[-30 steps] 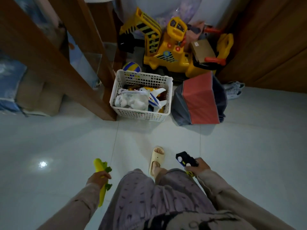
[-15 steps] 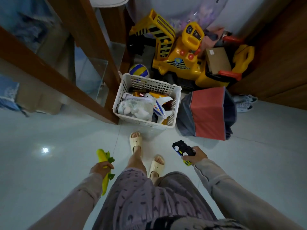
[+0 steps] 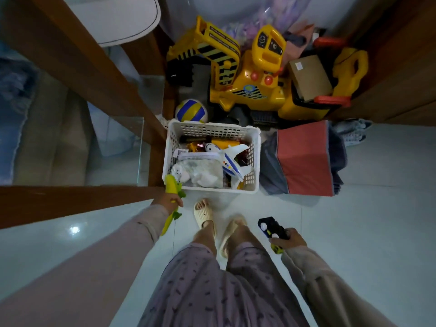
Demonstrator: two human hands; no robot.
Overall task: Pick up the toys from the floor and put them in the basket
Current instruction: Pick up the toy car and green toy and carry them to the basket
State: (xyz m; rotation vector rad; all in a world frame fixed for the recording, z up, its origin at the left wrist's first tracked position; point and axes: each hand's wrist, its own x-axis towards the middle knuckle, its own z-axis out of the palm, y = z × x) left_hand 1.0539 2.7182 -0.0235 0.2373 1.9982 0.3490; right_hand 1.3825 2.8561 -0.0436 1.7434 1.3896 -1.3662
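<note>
Downward view over two legs in patterned purple trousers, cream slippers (image 3: 204, 214) on pale floor tiles. Left hand (image 3: 168, 201) closed around the middle of a yellow-and-green toy (image 3: 171, 185), its upper end reaching the near left corner of the white basket (image 3: 256, 159), its lower end trailing below the wrist. Right hand (image 3: 288, 240) wrapped around the rear of a black toy car (image 3: 271, 227) with white wheels, held low to the right of the feet and well apart from the basket; a small yellow part showing under the palm. Basket standing on the floor just ahead of the feet, against a wooden table leg (image 3: 155, 166), already holding a white toy plane (image 3: 227, 159), a white soft toy (image 3: 200, 172) and other pieces too dim to tell apart. Blue-and-yellow ball (image 3: 191, 113) just behind the basket. Large yellow ride-on digger (image 3: 247, 90) farther back, a brown cardboard box (image 3: 309, 77) resting on its seat. Red-and-grey folded fabric box (image 3: 304, 159) just right of the basket.
</note>
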